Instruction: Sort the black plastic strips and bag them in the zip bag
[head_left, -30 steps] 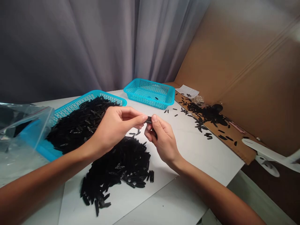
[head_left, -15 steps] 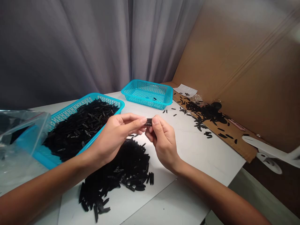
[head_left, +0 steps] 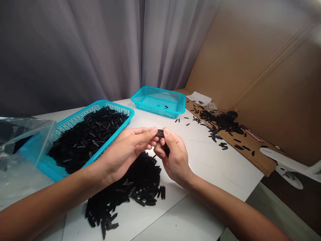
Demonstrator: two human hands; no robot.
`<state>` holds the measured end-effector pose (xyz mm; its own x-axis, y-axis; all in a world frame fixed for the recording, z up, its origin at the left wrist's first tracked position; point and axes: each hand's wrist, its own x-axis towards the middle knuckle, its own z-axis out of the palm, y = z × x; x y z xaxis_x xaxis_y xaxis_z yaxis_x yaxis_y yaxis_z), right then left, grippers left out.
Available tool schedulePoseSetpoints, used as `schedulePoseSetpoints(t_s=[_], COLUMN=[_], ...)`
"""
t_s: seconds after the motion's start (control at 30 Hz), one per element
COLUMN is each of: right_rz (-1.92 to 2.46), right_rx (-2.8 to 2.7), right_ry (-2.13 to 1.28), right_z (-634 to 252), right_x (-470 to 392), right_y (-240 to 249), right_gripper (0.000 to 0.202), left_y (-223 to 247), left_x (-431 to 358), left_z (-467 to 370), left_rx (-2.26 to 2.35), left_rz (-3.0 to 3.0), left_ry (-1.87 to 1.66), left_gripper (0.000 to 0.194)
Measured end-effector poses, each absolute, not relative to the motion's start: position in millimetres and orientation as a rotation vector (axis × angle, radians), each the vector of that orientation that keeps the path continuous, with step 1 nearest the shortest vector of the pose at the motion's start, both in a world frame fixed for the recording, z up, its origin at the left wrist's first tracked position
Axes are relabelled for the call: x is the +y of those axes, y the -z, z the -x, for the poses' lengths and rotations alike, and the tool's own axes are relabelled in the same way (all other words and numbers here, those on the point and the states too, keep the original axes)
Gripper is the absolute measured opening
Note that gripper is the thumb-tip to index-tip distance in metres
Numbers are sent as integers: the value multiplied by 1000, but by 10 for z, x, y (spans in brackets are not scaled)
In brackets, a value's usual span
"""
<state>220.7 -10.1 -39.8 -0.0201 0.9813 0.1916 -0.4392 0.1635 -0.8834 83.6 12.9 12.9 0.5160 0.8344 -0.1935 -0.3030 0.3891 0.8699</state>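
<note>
Left hand point(head_left: 131, 144) faces right hand point(head_left: 175, 154); pinching

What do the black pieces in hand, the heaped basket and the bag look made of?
Black pieces: probably plastic, given the slight sheen.
Heaped basket: likely moulded plastic, glossy blue, regular holes.
Bag: likely plastic film, shiny, creased and see-through.

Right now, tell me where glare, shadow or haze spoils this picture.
Head view: pale glare on the clear plastic bag; the black pile so dark that many outlines merge; the grey curtain shaded toward the left; the brown wall hazy at upper right; detail on the black item between the fingers too small to read.
</note>
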Motion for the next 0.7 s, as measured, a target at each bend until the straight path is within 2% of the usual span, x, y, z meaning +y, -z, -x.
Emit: schedulePoseSetpoints(t_s=[0.7], right_rz=[636], right_rx=[-1065], right_ry=[-1384], right_z=[-2246], right_x=[-129], right_y=[370], right_gripper=[43], left_y=[-99], left_x=[185], left_z=[-783], left_rx=[701], left_rz=[-1119], left_ry=[-757], left_gripper=[23])
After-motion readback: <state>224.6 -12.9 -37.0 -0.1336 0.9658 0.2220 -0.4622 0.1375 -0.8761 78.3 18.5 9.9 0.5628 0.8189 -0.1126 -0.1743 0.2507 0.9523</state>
